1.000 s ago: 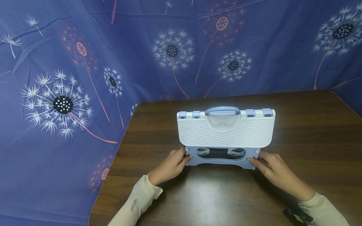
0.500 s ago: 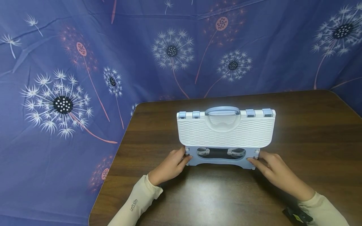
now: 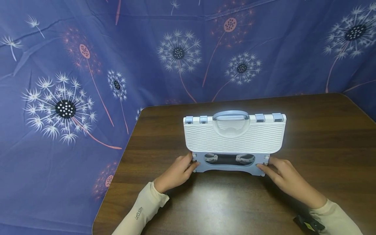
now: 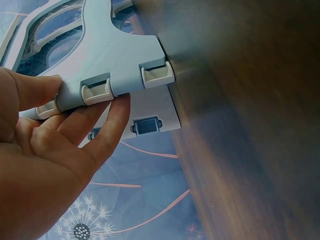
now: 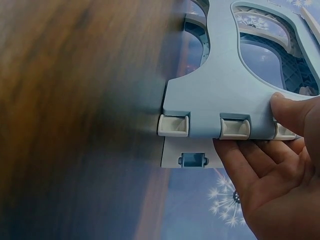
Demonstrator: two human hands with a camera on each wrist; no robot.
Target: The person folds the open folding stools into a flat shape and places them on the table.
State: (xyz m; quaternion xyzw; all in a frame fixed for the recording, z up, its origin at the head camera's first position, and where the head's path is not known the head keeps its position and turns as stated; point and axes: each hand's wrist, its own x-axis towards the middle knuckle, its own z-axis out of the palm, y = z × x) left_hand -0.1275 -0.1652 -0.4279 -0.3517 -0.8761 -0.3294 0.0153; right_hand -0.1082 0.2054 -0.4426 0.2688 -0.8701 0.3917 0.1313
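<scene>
A plastic folding stool (image 3: 235, 138) stands on the table in the head view, with a white textured top panel, a blue carrying handle (image 3: 230, 113) and a light blue leg panel (image 3: 230, 167) below. My left hand (image 3: 177, 171) grips the left side edge of that leg panel. In the left wrist view its thumb lies on the blue face, with the fingers behind the edge by the white hinge clips (image 4: 97, 91). At the opposite edge my right hand (image 3: 289, 179) holds on the same way, its thumb on the panel (image 5: 197, 95) in the right wrist view.
The brown wooden table (image 3: 217, 202) has rounded back corners. Behind it and along the left hangs a blue cloth (image 3: 141, 58) printed with dandelions. A black strap-like item (image 3: 308, 225) sits at the right sleeve.
</scene>
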